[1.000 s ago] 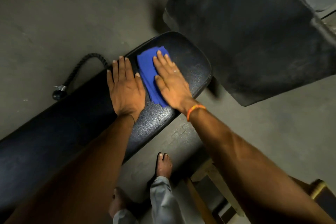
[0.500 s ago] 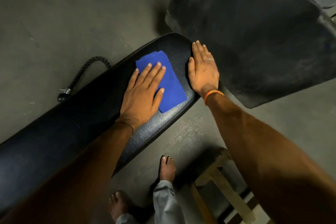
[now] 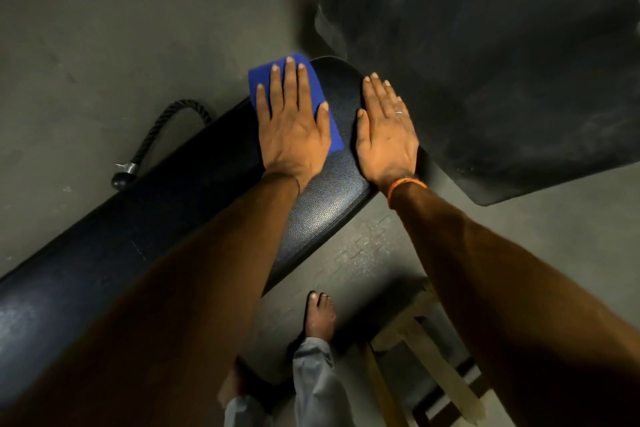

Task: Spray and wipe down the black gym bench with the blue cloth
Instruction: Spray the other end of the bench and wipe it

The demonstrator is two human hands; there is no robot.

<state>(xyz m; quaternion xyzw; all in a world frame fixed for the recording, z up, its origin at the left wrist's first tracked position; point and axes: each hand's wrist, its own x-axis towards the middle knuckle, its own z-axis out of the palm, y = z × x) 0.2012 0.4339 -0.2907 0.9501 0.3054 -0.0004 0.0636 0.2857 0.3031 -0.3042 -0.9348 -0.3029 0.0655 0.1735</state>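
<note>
The black gym bench (image 3: 322, 211) runs from the lower left to the middle of the head view, its rounded end near the centre. A folded blue cloth (image 3: 265, 78) lies on that end, its far corner hanging over the bench's far edge. My left hand (image 3: 292, 121) lies flat on the cloth with straight fingers, pressing it down. My right hand (image 3: 384, 130) rests flat on the bench's right edge beside the cloth, fingers straight, a ring on one finger and an orange band at the wrist. No spray bottle is in view.
A large black rubber mat (image 3: 485, 62) lies on the grey floor just right of the bench end. A black rope handle with a metal clip (image 3: 152, 142) lies left of the bench. My bare feet (image 3: 320, 319) and a wooden stool (image 3: 422, 350) are below.
The cloth passed from under my right hand to under my left hand. My left hand has since pushed it toward the bench's far end and edge. My right hand moved to the bench's right edge.
</note>
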